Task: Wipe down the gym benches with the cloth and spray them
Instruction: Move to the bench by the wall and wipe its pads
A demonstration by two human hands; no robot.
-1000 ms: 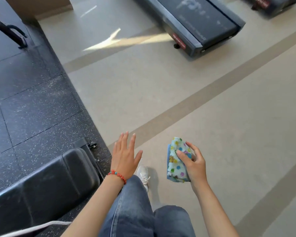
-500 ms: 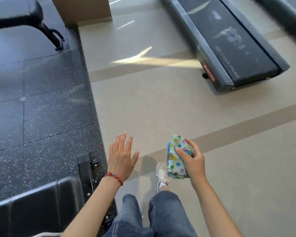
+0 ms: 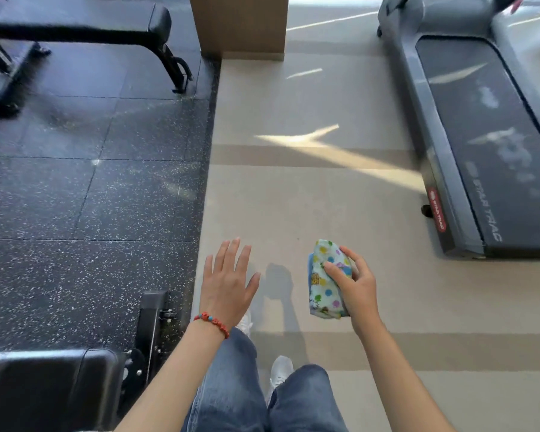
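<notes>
My view has lifted off the near bench (image 3: 44,385) toward the far flat bench (image 3: 75,23), likely next; right hand (image 3: 354,289) grips the folded cloth (image 3: 323,286), left hand (image 3: 226,283) spread, empty.

1. Right hand (image 3: 357,286) grips a folded, dotted cloth (image 3: 323,280), held above the beige floor (image 3: 293,207).
2. Left hand (image 3: 226,283) is held out flat, fingers straight and spread, holding nothing; a red bead bracelet (image 3: 212,322) circles its wrist.
3. A black padded bench (image 3: 49,388) sits near left, on black speckled matting (image 3: 75,198).
4. A second black bench (image 3: 75,23) stands far left.
5. A treadmill (image 3: 480,135) occupies the far right.
</notes>
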